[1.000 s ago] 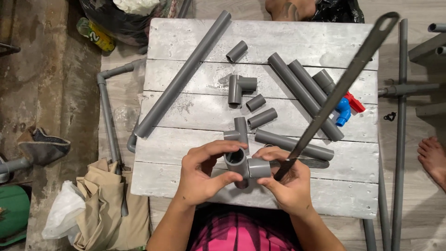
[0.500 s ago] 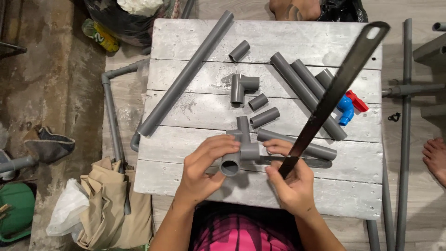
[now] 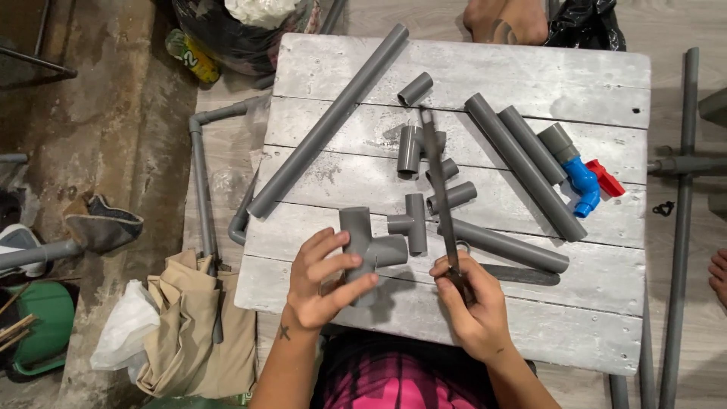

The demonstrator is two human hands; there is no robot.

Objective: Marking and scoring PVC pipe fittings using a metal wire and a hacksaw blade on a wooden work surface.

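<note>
Left hand: fingers closed round grey tee fitting, above counter. Right hand: fingers clamped on thin dark blade tool.

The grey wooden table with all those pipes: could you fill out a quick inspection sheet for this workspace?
Surface: weathered grey plank table, paint worn.
Job's things: grey tee fitting held by left hand; dark flat blade tool held by right hand.
Clutter: long grey pipe; short pipe pieces; second tee fitting; blue valve with red handle.
Hands: both bare, both gripping.
Cables: nothing seen.
Surroundings: beige cloth, white plastic bag, pipe frame on the floor, another person's foot.
</note>
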